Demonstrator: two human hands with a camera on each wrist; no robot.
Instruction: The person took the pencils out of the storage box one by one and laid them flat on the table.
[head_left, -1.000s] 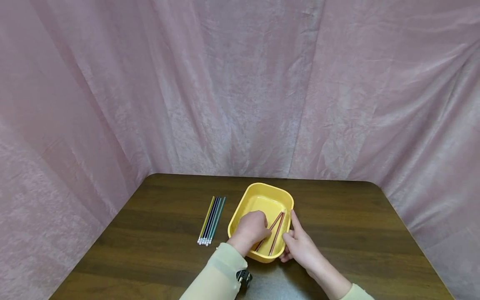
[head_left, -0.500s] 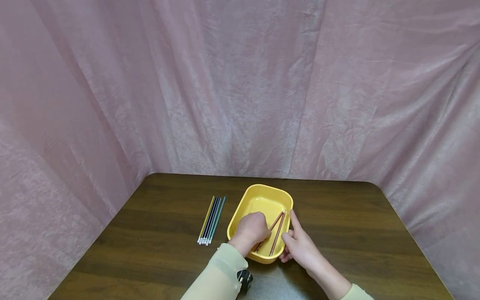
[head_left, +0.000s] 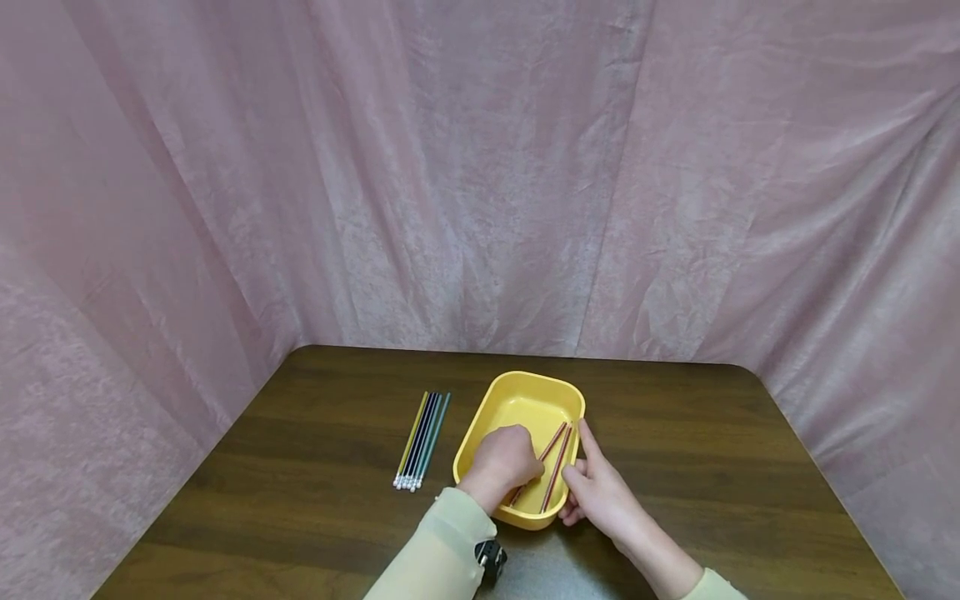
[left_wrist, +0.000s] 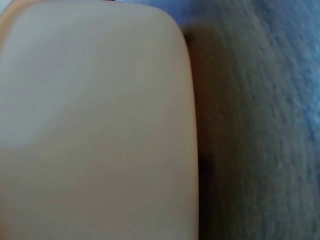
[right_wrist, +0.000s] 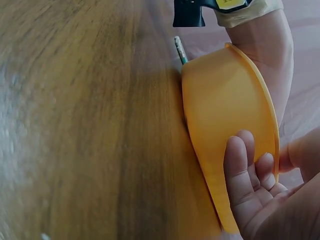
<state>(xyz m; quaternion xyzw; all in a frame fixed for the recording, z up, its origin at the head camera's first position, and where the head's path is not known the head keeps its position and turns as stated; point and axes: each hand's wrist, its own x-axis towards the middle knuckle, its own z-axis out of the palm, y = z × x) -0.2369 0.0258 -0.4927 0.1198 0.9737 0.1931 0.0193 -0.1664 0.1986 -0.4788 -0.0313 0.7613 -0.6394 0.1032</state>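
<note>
A yellow plastic tub (head_left: 525, 522) stands on the table, with red pencils (head_left: 557, 468) lying slanted inside it. My left hand (head_left: 504, 458) reaches down into the tub over the left pencil, knuckles up and fingers bent. Its fingertips are hidden, so I cannot tell whether they pinch that pencil. At the tub's right side my right hand (head_left: 603, 492) holds the rim, thumb at the edge and index finger stretched along the wall. In the right wrist view, several fingertips (right_wrist: 237, 150) lie against the outer wall. The tub's wall (left_wrist: 100, 125) fills much of the left wrist view.
Left of the tub, several pencils (head_left: 422, 442) in yellow, dark blue and teal lie side by side, white erasers toward me. Dark wood tabletop (head_left: 697, 450) surrounds everything. A pink curtain (head_left: 480, 183) hangs behind the far edge.
The tub has slid very slightly toward me. Inside it, the right red pencil's far end has shifted a little to the right. Both hands keep nearly the same pose.
</note>
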